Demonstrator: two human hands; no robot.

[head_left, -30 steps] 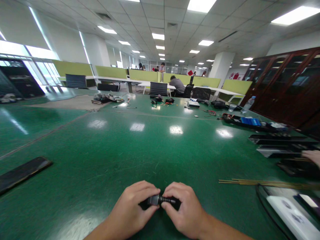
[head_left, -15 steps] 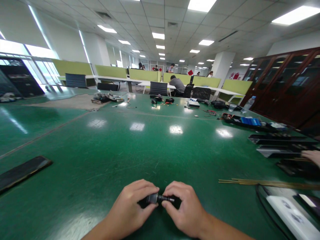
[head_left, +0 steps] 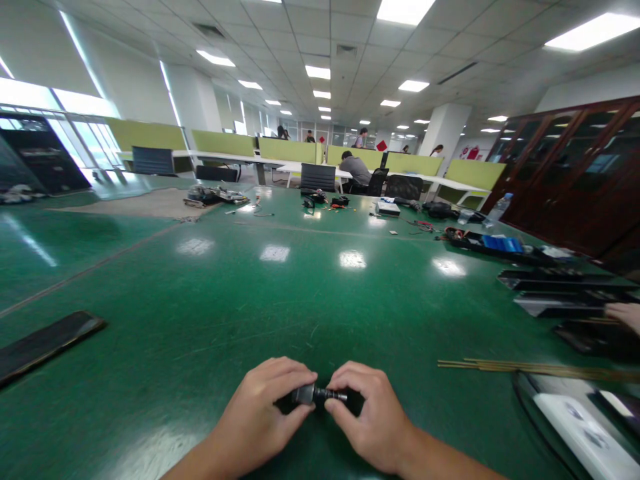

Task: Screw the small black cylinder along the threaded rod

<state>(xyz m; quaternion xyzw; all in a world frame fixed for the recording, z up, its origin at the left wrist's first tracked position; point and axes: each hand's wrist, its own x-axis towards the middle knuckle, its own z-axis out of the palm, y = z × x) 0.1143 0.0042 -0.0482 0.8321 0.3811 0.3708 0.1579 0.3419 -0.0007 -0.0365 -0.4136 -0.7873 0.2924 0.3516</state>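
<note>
Low in the middle of the head view, a small dark part (head_left: 305,394) with a blocky left end and a thin ribbed shaft lies between my two hands. My left hand (head_left: 273,413) pinches the blocky end between thumb and fingers. The shaft's metallic tip reaches my right hand (head_left: 370,417), whose thumb and fingers are closed round it. Both hands are just above the green tabletop (head_left: 240,293) near its front edge. My palms hide nothing else that I can make out.
A black phone-like slab (head_left: 47,347) lies at the left. To the right are thin brass rods (head_left: 510,365), a white power strip (head_left: 580,427) with a black cable, and black metal channels (head_left: 560,303). Another person's hand (head_left: 625,313) touches items there. Electronics and a bottle (head_left: 497,210) stand farther back.
My hands and the dark part have hardly moved. In the far background, people have shifted slightly.
</note>
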